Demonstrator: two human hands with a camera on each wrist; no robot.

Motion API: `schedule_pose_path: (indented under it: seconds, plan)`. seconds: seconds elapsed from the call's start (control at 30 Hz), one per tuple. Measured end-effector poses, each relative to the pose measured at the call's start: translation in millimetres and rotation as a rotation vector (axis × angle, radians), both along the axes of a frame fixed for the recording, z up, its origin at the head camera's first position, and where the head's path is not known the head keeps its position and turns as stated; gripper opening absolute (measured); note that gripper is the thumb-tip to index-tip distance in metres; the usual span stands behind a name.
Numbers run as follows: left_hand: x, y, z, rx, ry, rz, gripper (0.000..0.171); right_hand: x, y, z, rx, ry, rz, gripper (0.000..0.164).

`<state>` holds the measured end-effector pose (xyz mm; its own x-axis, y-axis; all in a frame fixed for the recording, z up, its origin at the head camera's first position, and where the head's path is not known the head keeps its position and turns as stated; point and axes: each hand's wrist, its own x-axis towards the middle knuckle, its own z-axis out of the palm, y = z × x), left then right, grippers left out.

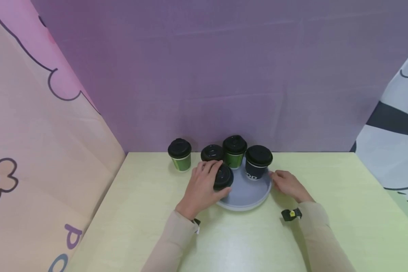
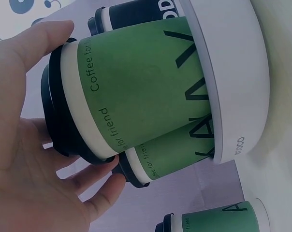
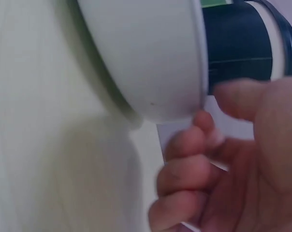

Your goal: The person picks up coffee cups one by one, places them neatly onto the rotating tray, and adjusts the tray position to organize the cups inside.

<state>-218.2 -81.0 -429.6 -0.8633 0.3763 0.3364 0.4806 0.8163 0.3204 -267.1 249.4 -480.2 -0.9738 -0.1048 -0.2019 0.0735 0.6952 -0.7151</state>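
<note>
My left hand (image 1: 202, 189) grips the black lid of a green paper coffee cup (image 2: 141, 82), thumb on one side and fingertips on the other. This cup stands in a pale round dish (image 1: 248, 196), at its left side. At the dish's right edge my right hand (image 1: 289, 185) pinches the rim between thumb and curled forefinger; the other fingers are folded below. Also in the dish are a black cup (image 1: 256, 168) at the right, a green cup (image 1: 234, 159) at the back and another lidded cup (image 1: 212, 152), partly hidden behind my left hand.
Another green cup (image 1: 181, 161) with a black lid stands on the table (image 1: 149, 211), left of the dish. A purple backdrop (image 1: 204, 75) rises right behind the cups. Printed cloth walls (image 1: 54, 143) flank the table.
</note>
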Motion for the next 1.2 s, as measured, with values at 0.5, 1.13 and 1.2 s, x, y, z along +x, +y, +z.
schedule_pose_path:
  seconds: [0.5, 1.13, 1.2]
  plan:
    - [-0.4, -0.7, 0.3, 0.02, 0.0, -0.016, 0.081, -4.6, -13.3, -10.9, -0.035, 0.172, -0.127, 0.036]
    - [-1.8, -2.5, -0.2, 0.03, -0.017, -0.027, 0.078, -3.6, -13.0, -6.7, -0.011, 0.099, -0.069, 0.026]
    - [-2.2, -3.1, -0.7, 0.03, -0.007, -0.029, 0.077, -4.6, -11.7, -6.7, -0.01, 0.09, -0.059, 0.025]
